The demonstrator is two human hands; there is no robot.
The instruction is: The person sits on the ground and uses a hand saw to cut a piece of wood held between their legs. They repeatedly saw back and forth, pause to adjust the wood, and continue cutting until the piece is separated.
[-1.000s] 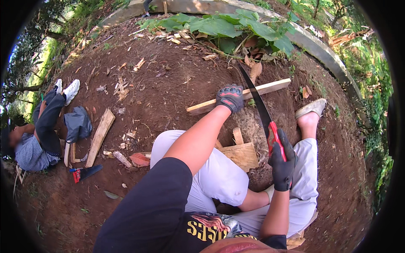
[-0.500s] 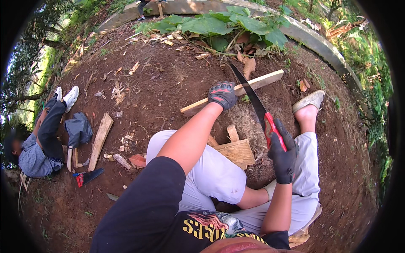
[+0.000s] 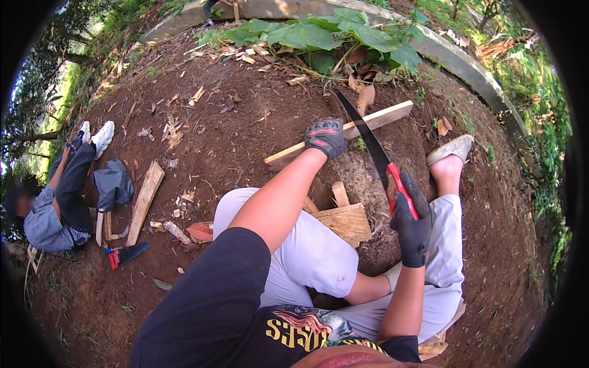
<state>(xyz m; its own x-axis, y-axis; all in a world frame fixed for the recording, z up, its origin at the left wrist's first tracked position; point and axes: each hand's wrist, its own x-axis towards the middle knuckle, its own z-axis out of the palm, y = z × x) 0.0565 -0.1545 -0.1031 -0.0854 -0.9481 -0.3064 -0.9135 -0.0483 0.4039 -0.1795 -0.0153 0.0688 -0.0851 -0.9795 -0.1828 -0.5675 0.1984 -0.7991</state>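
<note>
My left hand, in a black glove with red trim, is wrapped round a pale wooden board and steadies it. The board slants up to the right, in front of my knees. In my right hand, also gloved in black, is the red handle of a hand saw. Its dark blade crosses the board just right of my left hand, its tip pointing away from me toward the leafy plant. Whether the teeth have cut into the wood cannot be made out.
Short wood pieces lie between my legs. A seated person is at the left, near a dark grey bag, a plank and another saw. Beyond the board are a broad-leaved plant and a curved concrete curb.
My hands, the saw and the board hold nearly the same places. The view has shifted very slightly, and the seated person's hands have moved a little.
</note>
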